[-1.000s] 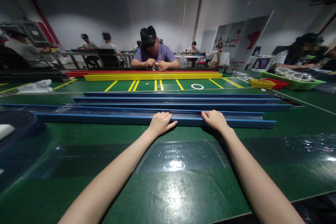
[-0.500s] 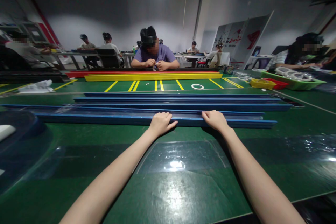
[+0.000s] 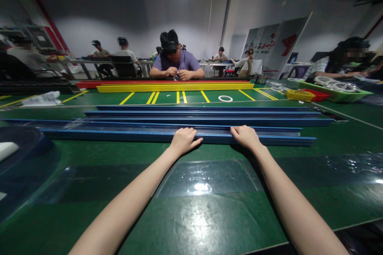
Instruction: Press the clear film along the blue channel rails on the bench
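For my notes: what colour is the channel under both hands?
The channel is blue, shown best in the head view.

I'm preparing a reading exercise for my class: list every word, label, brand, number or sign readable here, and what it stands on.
No text can be read with certainty.
Display panel at the back right: dark and red characters, too small and blurred to read.
Nearest blue channel: no lettering visible.

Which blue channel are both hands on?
The front blue channel, nearest the wearer: left hand and right hand grip it; neither touches the blue channels behind.
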`<action>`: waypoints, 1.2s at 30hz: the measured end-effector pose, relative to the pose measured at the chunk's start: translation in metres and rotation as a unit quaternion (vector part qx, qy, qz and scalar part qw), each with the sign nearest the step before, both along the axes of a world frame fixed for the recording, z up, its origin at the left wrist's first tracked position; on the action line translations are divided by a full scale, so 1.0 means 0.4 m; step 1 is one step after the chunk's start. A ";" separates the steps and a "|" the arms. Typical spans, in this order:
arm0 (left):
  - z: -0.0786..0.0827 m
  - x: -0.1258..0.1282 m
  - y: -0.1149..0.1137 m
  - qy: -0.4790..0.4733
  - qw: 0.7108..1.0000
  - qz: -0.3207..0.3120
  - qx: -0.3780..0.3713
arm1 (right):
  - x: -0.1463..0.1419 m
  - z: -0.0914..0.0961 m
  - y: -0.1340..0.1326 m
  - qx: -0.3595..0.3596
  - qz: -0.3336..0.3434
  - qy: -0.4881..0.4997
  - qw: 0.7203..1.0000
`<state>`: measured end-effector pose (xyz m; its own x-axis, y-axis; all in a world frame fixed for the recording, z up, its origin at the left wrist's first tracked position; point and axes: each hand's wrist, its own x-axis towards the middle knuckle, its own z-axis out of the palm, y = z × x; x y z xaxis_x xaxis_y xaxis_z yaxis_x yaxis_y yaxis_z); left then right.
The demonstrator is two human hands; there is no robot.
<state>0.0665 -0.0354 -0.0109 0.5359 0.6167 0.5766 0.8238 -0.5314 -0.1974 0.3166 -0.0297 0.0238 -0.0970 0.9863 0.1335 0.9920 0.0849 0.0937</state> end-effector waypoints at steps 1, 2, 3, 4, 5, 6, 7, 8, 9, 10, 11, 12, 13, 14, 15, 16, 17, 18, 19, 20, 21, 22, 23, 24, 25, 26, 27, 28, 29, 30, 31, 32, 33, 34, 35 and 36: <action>0.000 0.000 0.000 0.001 1.000 0.001 -0.001 | 0.000 0.000 0.000 0.001 0.002 -0.001 1.000; 0.000 0.000 -0.001 0.001 1.000 0.002 -0.002 | 0.000 0.000 0.000 0.001 0.002 -0.002 1.000; 0.000 0.001 -0.001 0.001 1.000 0.002 -0.003 | 0.000 0.000 0.000 0.002 0.002 -0.002 1.000; 0.000 0.001 -0.001 0.002 1.000 0.002 -0.003 | 0.000 -0.001 0.001 0.001 0.002 -0.003 1.000; 0.000 0.001 -0.001 0.002 1.000 0.002 -0.004 | 0.000 -0.001 0.001 0.000 0.000 -0.003 1.000; 0.000 0.001 0.000 0.003 1.000 0.002 -0.004 | 0.000 0.000 0.001 -0.002 -0.001 -0.002 1.000; -0.001 0.001 0.000 0.003 1.000 0.002 -0.003 | 0.000 0.000 0.001 -0.003 -0.003 -0.002 1.000; -0.001 0.001 0.000 0.003 1.000 0.002 -0.003 | -0.001 0.000 0.001 -0.003 -0.004 -0.001 1.000; -0.001 0.001 0.001 0.004 1.000 0.001 -0.002 | -0.001 0.000 0.000 -0.004 -0.005 -0.001 1.000; -0.001 0.001 0.001 0.004 1.000 0.001 -0.001 | -0.002 0.001 0.000 -0.004 -0.005 0.000 1.000; -0.001 0.001 0.001 0.004 1.000 0.001 0.000 | -0.002 0.001 0.000 -0.004 -0.006 0.000 1.000; -0.001 0.001 0.001 0.004 1.000 0.001 0.000 | -0.002 0.001 0.000 -0.003 -0.005 0.000 1.000; -0.001 0.001 0.001 0.003 1.000 0.000 0.001 | -0.002 0.001 0.000 -0.003 -0.005 0.000 1.000; -0.001 0.001 0.001 0.002 1.000 0.000 0.001 | -0.002 0.001 0.000 -0.003 -0.004 0.001 1.000; -0.001 0.001 0.001 0.001 1.000 0.000 0.000 | -0.002 0.001 0.000 -0.003 -0.003 0.001 1.000; -0.001 0.001 0.001 0.001 1.000 0.000 0.000 | -0.001 0.000 0.000 -0.001 -0.002 0.002 1.000; -0.001 0.001 0.001 0.001 1.000 0.000 0.000 | -0.001 0.000 0.000 0.001 -0.001 0.002 1.000; -0.001 0.001 0.001 0.001 1.000 0.000 -0.001 | -0.001 0.000 0.000 0.002 0.000 0.001 1.000; -0.001 0.001 0.001 0.001 1.000 0.000 -0.002 | 0.000 0.000 0.000 0.004 0.001 0.001 1.000; -0.001 0.001 0.001 0.001 1.000 -0.001 -0.003 | 0.000 0.000 0.000 0.005 0.002 0.001 1.000; -0.001 0.001 0.001 0.000 1.000 -0.001 -0.004 | 0.000 0.000 0.000 0.004 0.002 0.000 1.000; -0.001 0.001 0.001 -0.002 1.000 -0.002 -0.006 | 0.000 0.000 0.000 0.003 0.002 0.000 1.000; -0.001 0.001 0.001 -0.004 1.000 -0.003 -0.007 | 0.000 0.000 0.000 0.002 0.001 0.000 1.000; -0.001 0.001 0.001 -0.005 1.000 -0.004 -0.007 | 0.000 0.000 0.001 0.001 0.001 0.000 1.000; -0.001 0.001 0.001 -0.006 1.000 -0.004 -0.007 | 0.000 0.000 0.001 0.001 0.001 -0.001 1.000; -0.001 0.001 0.001 -0.006 1.000 -0.003 -0.006 | 0.000 0.000 0.001 0.002 0.000 -0.001 1.000; -0.001 0.000 0.001 -0.005 1.000 -0.003 -0.005 | 0.000 -0.001 0.001 0.002 0.000 -0.001 1.000; -0.001 0.000 0.001 -0.003 1.000 -0.002 -0.004 | 0.000 -0.001 0.001 0.003 0.001 -0.002 1.000; -0.001 0.000 0.001 -0.002 1.000 -0.002 -0.002 | 0.000 -0.001 0.001 0.005 0.001 -0.001 1.000; -0.001 0.000 0.001 -0.001 1.000 -0.001 -0.001 | 0.000 -0.001 0.001 0.005 0.001 -0.001 1.000; -0.002 0.000 0.001 0.000 1.000 -0.001 0.000 | 0.000 -0.001 0.001 0.005 0.001 -0.001 1.000; -0.002 0.000 0.001 -0.001 1.000 -0.002 0.000 | 0.000 -0.001 0.001 0.004 0.000 -0.001 1.000; -0.002 0.000 0.001 -0.001 1.000 -0.002 0.000 | 0.000 -0.001 0.001 0.003 0.000 -0.001 1.000; -0.002 -0.001 0.002 -0.001 1.000 -0.002 0.000 | 0.000 -0.001 0.001 0.002 0.000 -0.001 1.000; -0.002 0.000 0.002 0.000 1.000 -0.001 0.000 | -0.001 0.000 0.001 0.001 -0.001 -0.001 1.000; -0.002 0.000 0.002 0.000 1.000 0.000 0.000 | -0.001 0.000 0.000 0.000 -0.001 -0.001 1.000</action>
<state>0.0664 -0.0348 -0.0118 0.5368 0.6161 0.5764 0.8232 -0.5320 -0.1981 0.3162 -0.0296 0.0239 -0.0955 0.9864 0.1341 0.9919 0.0829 0.0966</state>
